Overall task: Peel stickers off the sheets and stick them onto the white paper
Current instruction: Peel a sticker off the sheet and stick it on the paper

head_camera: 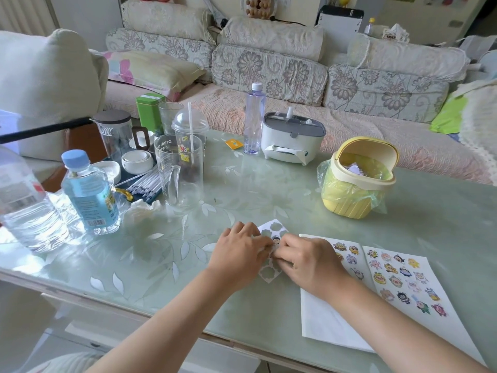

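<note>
Head view, step: peeling. The nearly emptied sticker sheet (272,229) lies just left of the white paper (322,319).
Left hand (240,251): fingers curled, pinching the sheet.
Right hand (309,261): pinching the sheet beside a remaining sticker (276,240).
Next: probably lift the sticker free and carry it right onto bare paper.
Writing: "Drink" on the clear mug (177,168), well beyond the paper to its left.
</note>
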The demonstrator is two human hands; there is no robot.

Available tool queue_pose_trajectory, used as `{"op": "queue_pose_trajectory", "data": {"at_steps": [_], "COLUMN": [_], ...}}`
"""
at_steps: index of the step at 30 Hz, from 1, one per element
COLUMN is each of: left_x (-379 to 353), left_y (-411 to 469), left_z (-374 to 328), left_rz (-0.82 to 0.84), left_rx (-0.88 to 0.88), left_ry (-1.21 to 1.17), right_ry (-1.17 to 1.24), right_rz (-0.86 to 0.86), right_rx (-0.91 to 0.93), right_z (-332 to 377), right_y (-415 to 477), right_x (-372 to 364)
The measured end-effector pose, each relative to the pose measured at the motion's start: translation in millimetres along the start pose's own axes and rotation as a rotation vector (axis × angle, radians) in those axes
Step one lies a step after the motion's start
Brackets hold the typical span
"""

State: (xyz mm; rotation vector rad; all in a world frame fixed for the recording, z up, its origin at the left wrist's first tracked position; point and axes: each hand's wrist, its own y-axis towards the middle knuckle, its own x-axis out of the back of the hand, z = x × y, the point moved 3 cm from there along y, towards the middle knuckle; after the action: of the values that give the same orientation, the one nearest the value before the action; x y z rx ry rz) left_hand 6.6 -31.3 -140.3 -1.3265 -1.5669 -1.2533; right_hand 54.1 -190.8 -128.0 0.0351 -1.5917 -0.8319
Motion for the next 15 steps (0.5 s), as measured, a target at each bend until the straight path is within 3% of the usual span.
{"op": "queue_pose_trajectory", "data": {"at_steps": [4, 10, 15], "left_x": [-3.3, -3.5, -8.3], "left_y": [-2.0, -2.5, -2.6], "left_z": [-0.3, -2.5, -2.4], "left_rz": [0.011, -0.053, 0.028], "left_rx": [-0.028, -0.088, -0.163], "left_ry": [0.029, 0.029, -0.088], "right_ry": [-0.015, 0.012, -0.085], "right_rz": [-0.022, -0.008, 0.000], "right_rx": [0.033, -0.072, -0.034], "right_z": [2.0, 0.2, 3.9], "right_y": [-0.6, -1.5, 4.5], "right_x": [3.3, 7.3, 9.3]}}
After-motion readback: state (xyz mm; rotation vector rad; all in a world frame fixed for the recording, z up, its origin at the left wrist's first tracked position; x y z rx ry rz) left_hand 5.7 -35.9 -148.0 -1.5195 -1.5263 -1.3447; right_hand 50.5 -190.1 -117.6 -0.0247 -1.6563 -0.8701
